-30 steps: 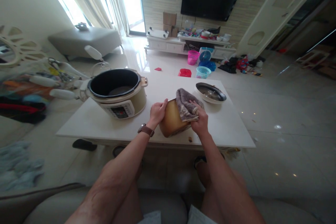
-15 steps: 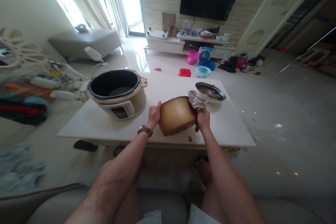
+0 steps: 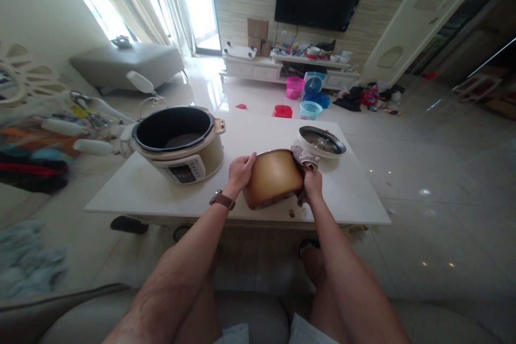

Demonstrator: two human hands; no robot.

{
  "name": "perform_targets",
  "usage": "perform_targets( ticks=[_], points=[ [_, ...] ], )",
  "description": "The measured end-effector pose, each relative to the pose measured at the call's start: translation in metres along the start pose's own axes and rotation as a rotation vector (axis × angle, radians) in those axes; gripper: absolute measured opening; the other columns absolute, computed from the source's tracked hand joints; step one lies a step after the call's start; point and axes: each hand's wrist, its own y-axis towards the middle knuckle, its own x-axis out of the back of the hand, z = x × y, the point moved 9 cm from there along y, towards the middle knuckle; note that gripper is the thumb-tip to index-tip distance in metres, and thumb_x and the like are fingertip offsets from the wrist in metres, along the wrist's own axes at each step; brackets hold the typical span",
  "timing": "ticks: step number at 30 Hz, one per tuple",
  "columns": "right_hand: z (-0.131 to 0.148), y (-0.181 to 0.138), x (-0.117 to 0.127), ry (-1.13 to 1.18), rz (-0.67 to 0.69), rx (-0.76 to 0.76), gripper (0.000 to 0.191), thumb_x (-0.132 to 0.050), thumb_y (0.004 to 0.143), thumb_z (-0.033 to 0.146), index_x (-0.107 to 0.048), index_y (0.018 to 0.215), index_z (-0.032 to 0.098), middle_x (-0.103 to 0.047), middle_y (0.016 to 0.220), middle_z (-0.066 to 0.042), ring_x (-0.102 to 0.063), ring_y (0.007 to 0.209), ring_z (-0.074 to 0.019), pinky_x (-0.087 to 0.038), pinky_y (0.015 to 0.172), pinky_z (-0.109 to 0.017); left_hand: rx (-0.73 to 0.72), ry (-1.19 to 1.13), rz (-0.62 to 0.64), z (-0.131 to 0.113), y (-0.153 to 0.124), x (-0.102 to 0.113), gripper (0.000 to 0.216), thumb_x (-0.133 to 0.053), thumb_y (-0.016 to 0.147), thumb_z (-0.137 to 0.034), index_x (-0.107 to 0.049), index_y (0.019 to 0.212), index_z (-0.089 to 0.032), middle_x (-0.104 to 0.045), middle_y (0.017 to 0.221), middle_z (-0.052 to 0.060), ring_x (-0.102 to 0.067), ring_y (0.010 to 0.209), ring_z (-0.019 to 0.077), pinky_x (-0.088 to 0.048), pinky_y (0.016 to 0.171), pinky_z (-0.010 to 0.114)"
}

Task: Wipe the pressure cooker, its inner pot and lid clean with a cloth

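A golden-brown inner pot [image 3: 274, 177] is tilted on its side over the white table, its opening turned away from me. My left hand [image 3: 241, 172] grips its left side, thumb near the rim. On the right, my right hand [image 3: 312, 184] is closed on a patterned grey-brown cloth [image 3: 305, 158] pressed against the pot's rim and side. To the left stands the cooker body [image 3: 181, 145], uncovered, with a dark interior and a control panel facing me. A round lid [image 3: 321, 141] lies behind my right hand, its metal inner side up.
The white table [image 3: 161, 204] bears everything; a small brown scrap [image 3: 291, 213] lies near its front edge. Beyond it on the floor are a red stool [image 3: 282, 112], a light blue basket [image 3: 310, 110] and a pink basket [image 3: 295, 87]. A white lamp-like fixture [image 3: 94, 145] is at left.
My left hand has shifted slightly right and higher around the pot's rim. The pot has turned a little, and the cloth has moved slightly down along its right side.
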Motion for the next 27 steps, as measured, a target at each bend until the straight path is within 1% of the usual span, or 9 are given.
perform_targets(
  ticks=[4,6,9,12,16,18,21,24,27],
  points=[
    [0.052,-0.025,-0.002,-0.076,0.043,0.310,0.038,-0.059,0.085,0.048,-0.078,0.094,0.017,-0.081,0.093,-0.012,-0.072,0.092,-0.0322,-0.054,0.087,-0.045,0.019,0.092,-0.012,0.000,-0.003,-0.001,0.062,-0.040,0.098,-0.064,-0.033,0.052,-0.022,-0.032,0.054,-0.002,-0.032,0.057,0.0133,-0.019,0.060,0.034],
    [0.089,-0.051,-0.012,-0.148,0.178,0.586,0.039,-0.059,0.088,0.040,-0.078,0.113,0.019,-0.080,0.114,-0.012,-0.072,0.110,-0.0331,-0.053,0.097,-0.046,0.019,0.126,-0.008,-0.002,-0.003,-0.002,0.061,-0.039,0.098,-0.062,-0.037,0.053,-0.022,-0.038,0.054,0.000,-0.036,0.059,0.0140,-0.020,0.061,0.033],
    [0.128,-0.099,-0.033,-0.338,0.414,0.988,0.051,-0.060,0.085,0.033,-0.072,0.134,0.026,-0.068,0.146,-0.008,-0.056,0.144,-0.0332,-0.041,0.115,-0.048,0.041,0.154,0.013,-0.002,-0.004,-0.003,0.053,-0.042,0.096,-0.054,-0.044,0.055,-0.021,-0.049,0.058,0.003,-0.041,0.064,0.0157,-0.023,0.062,0.033],
    [0.136,-0.114,-0.040,-0.438,0.468,1.083,0.055,-0.059,0.085,0.030,-0.069,0.139,0.028,-0.063,0.152,-0.005,-0.049,0.151,-0.0307,-0.038,0.119,-0.047,0.080,0.148,0.015,0.000,-0.003,-0.002,0.049,-0.044,0.093,-0.050,-0.044,0.053,-0.021,-0.050,0.057,0.004,-0.041,0.064,0.0163,-0.023,0.062,0.033],
    [0.122,-0.088,-0.032,-0.289,0.367,0.890,0.051,-0.057,0.088,0.030,-0.071,0.136,0.024,-0.067,0.148,-0.007,-0.055,0.145,-0.0302,-0.042,0.117,-0.046,0.128,0.088,-0.070,0.009,-0.004,0.006,0.063,-0.040,0.097,-0.061,-0.035,0.048,-0.022,-0.034,0.050,0.000,-0.033,0.056,0.0139,-0.021,0.059,0.034],
    [0.103,-0.066,-0.025,-0.144,0.291,0.703,0.048,-0.058,0.088,0.032,-0.072,0.133,0.022,-0.071,0.140,-0.009,-0.062,0.136,-0.0306,-0.046,0.113,-0.045,0.136,0.034,-0.106,0.015,-0.004,0.008,0.066,-0.043,0.097,-0.065,-0.031,0.048,-0.023,-0.028,0.049,-0.001,-0.029,0.053,0.0129,-0.019,0.057,0.034],
    [0.058,-0.031,-0.015,0.000,0.155,0.363,0.038,-0.061,0.086,0.042,-0.079,0.109,0.018,-0.081,0.109,-0.011,-0.072,0.108,-0.0320,-0.053,0.100,-0.045,0.133,-0.094,-0.127,0.028,-0.007,0.008,0.067,-0.046,0.096,-0.067,-0.026,0.049,-0.024,-0.024,0.051,-0.002,-0.024,0.053,0.0124,-0.016,0.056,0.034],
    [0.014,-0.007,-0.006,0.024,0.036,0.100,0.038,-0.065,0.079,0.055,-0.077,0.085,0.019,-0.080,0.085,-0.008,-0.070,0.094,-0.0324,-0.054,0.090,-0.045,0.178,-0.219,-0.172,0.048,-0.011,0.007,0.062,-0.049,0.096,-0.062,-0.027,0.052,-0.024,-0.026,0.053,-0.003,-0.024,0.057,0.0134,-0.018,0.056,0.032],
    [-0.013,0.007,-0.001,0.025,-0.019,-0.041,0.037,-0.066,0.074,0.056,-0.075,0.083,0.022,-0.079,0.084,-0.006,-0.070,0.095,-0.0319,-0.054,0.088,-0.043,0.259,-0.225,-0.238,0.068,-0.013,0.009,0.050,-0.047,0.097,-0.047,-0.035,0.054,-0.024,-0.038,0.057,-0.001,-0.033,0.065,0.0154,-0.026,0.059,0.030]
  ],
)
